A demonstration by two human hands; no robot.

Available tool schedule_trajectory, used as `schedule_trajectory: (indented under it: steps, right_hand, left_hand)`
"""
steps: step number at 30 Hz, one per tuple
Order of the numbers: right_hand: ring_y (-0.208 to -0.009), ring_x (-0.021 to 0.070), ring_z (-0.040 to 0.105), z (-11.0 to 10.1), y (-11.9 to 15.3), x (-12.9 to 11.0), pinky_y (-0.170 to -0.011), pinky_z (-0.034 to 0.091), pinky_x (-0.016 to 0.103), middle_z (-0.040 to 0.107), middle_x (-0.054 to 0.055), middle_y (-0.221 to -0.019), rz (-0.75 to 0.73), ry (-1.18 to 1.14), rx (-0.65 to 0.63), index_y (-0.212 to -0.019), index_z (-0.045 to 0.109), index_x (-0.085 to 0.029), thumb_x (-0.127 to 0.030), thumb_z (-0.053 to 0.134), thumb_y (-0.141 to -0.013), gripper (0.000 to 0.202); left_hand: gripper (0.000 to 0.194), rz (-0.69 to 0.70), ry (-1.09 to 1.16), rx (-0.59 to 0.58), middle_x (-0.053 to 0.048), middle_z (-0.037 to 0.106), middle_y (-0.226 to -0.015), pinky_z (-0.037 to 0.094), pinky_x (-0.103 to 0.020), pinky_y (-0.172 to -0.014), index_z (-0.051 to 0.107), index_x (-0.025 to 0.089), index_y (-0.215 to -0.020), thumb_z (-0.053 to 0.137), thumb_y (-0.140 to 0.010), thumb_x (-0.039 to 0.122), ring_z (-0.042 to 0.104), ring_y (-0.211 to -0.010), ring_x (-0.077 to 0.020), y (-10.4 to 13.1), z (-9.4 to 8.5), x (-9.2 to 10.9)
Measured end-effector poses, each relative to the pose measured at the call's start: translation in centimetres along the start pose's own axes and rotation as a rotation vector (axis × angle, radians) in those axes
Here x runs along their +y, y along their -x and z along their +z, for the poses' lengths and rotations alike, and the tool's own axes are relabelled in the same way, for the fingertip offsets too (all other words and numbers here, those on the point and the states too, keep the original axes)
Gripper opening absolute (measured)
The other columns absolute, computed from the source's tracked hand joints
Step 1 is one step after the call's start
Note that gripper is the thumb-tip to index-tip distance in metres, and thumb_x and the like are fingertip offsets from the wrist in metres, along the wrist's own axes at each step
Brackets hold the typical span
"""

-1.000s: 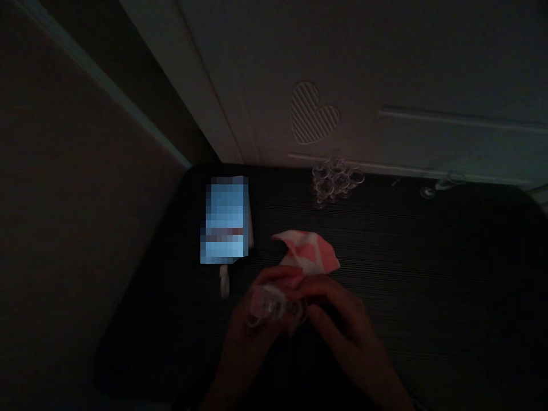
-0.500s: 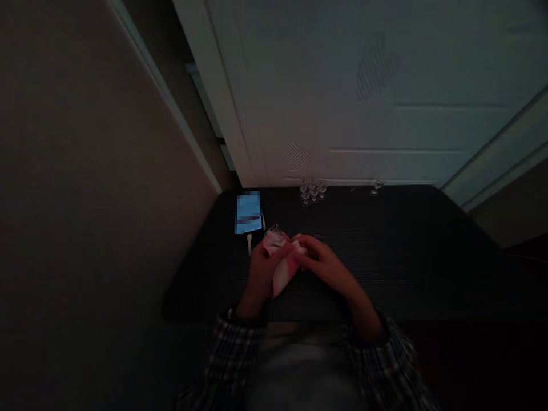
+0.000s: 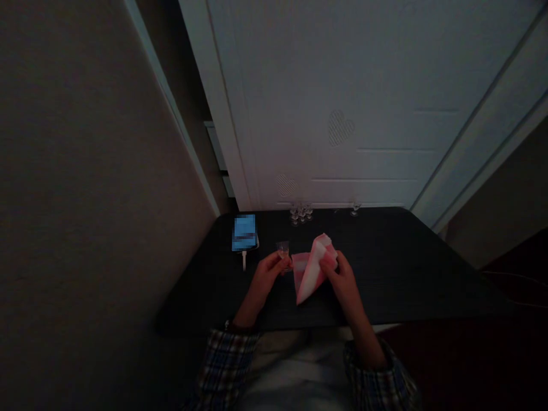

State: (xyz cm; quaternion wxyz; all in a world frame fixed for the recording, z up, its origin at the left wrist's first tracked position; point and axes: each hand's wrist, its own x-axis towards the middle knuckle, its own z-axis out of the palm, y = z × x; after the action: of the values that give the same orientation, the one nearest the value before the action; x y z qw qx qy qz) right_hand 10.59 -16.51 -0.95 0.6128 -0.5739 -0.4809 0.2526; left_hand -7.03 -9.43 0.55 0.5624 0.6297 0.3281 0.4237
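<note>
Between the fingers of my left hand (image 3: 266, 278) is a small clear stemmed glass (image 3: 283, 248), held upright with its bowl above the fingertips. My right hand (image 3: 341, 277) is closed on a pink and white cloth (image 3: 314, 268), which hangs in folds down to a point. The cloth's left edge comes close to the glass; whether they touch I cannot tell. Both hands are above the near half of the dark table (image 3: 394, 268).
A cluster of several small glasses (image 3: 302, 213) stands at the table's back edge, with a single glass (image 3: 355, 209) to their right. At the left lies a phone (image 3: 244, 233) with a white cable (image 3: 244, 261). A white panel (image 3: 274, 114) rises behind.
My hands have moved apart. The cloth, wrapped around the glass before, has come away to the right with my right hand; the glass now shows bare in my left. The view has tilted up.
</note>
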Motion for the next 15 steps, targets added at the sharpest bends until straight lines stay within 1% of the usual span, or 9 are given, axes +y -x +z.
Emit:
schedule_trajectory:
  steps: [2, 4, 5, 7, 9, 12, 14, 15]
  right_hand:
    - [-0.060, 0.0121, 0.042, 0.9, -0.7, -0.5, -0.055, 0.034, 0.021, 0.047, -0.003, -0.067, -0.030, 0.070, 0.029, -0.081, 0.052, -0.018, -0.031, 0.051, -0.077, 0.014]
    - [-0.063, 0.0131, 0.046, 1.8, -1.3, -1.1, -0.058, 0.036, 0.022, 0.052, -0.003, -0.072, -0.078, 0.091, 0.069, -0.088, 0.053, -0.018, -0.028, 0.049, -0.077, 0.016]
    - [-0.068, 0.0138, 0.048, 2.2, -1.5, -1.4, -0.062, 0.038, 0.023, 0.054, -0.001, -0.078, -0.113, 0.093, 0.112, -0.092, 0.053, -0.018, -0.026, 0.047, -0.078, 0.018]
    - [-0.076, 0.0152, 0.052, 2.7, -1.7, -1.8, -0.069, 0.039, 0.024, 0.057, 0.000, -0.086, -0.180, 0.110, 0.145, -0.096, 0.053, -0.017, -0.024, 0.045, -0.079, 0.020]
    - [-0.080, 0.0157, 0.054, 3.1, -1.6, -1.9, -0.073, 0.040, 0.025, 0.059, 0.001, -0.090, -0.226, 0.125, 0.114, -0.098, 0.054, -0.018, -0.021, 0.043, -0.080, 0.021]
    - [-0.087, 0.0170, 0.056, 3.5, -0.9, -1.5, -0.079, 0.041, 0.027, 0.061, 0.003, -0.094, -0.276, 0.151, 0.007, -0.100, 0.056, -0.019, -0.016, 0.043, -0.079, 0.025]
    - [-0.097, 0.0186, 0.055, 3.7, -0.5, -1.1, -0.087, 0.040, 0.030, 0.061, 0.004, -0.101, -0.324, 0.181, -0.086, -0.101, 0.057, -0.019, -0.014, 0.045, -0.077, 0.027]
    - [-0.099, 0.0189, 0.055, 3.8, -0.3, -0.9, -0.089, 0.040, 0.030, 0.062, 0.004, -0.102, -0.339, 0.189, -0.116, -0.102, 0.057, -0.020, -0.014, 0.046, -0.077, 0.028]
  left_hand:
    - [0.018, -0.005, -0.030, -0.063, -0.002, 0.060, -0.078, 0.040, -0.023, -0.061, 0.058, 0.015, -0.082, 0.052, -0.079, 0.031, 0.053, -0.072, -0.0138, -0.1, 0.3, -0.4]
    - [0.015, 0.030, -0.062, -0.040, -0.001, 0.058, -0.076, 0.040, -0.023, -0.061, 0.056, 0.015, -0.083, 0.052, -0.079, 0.029, 0.053, -0.070, -0.0131, -0.2, 0.4, -0.6]
    - [0.014, 0.041, -0.088, -0.019, 0.000, 0.057, -0.074, 0.040, -0.022, -0.061, 0.056, 0.015, -0.083, 0.052, -0.079, 0.028, 0.052, -0.068, -0.0123, -0.2, 0.3, -0.7]
    - [0.013, 0.053, -0.149, 0.007, 0.001, 0.056, -0.073, 0.040, -0.021, -0.060, 0.055, 0.016, -0.083, 0.050, -0.080, 0.027, 0.052, -0.066, -0.0114, -0.2, 0.3, -0.9]
    - [0.015, 0.064, -0.214, -0.005, 0.001, 0.057, -0.076, 0.040, -0.021, -0.061, 0.055, 0.016, -0.085, 0.047, -0.081, 0.028, 0.053, -0.068, -0.0119, 0.0, 0.3, -1.1]
    - [0.018, 0.074, -0.345, -0.041, -0.001, 0.062, -0.080, 0.042, -0.024, -0.066, 0.057, 0.015, -0.084, 0.048, -0.081, 0.030, 0.056, -0.073, -0.0146, 0.3, 0.4, -1.6]
    - [0.020, 0.059, -0.417, -0.021, -0.003, 0.064, -0.083, 0.043, -0.025, -0.069, 0.057, 0.015, -0.089, 0.050, -0.080, 0.031, 0.059, -0.076, -0.0164, 0.5, 0.4, -1.9]
    - [0.023, 0.048, -0.428, -0.014, -0.003, 0.065, -0.086, 0.043, -0.026, -0.070, 0.056, 0.015, -0.095, 0.051, -0.079, 0.031, 0.060, -0.078, -0.0172, 0.6, 0.4, -2.0]
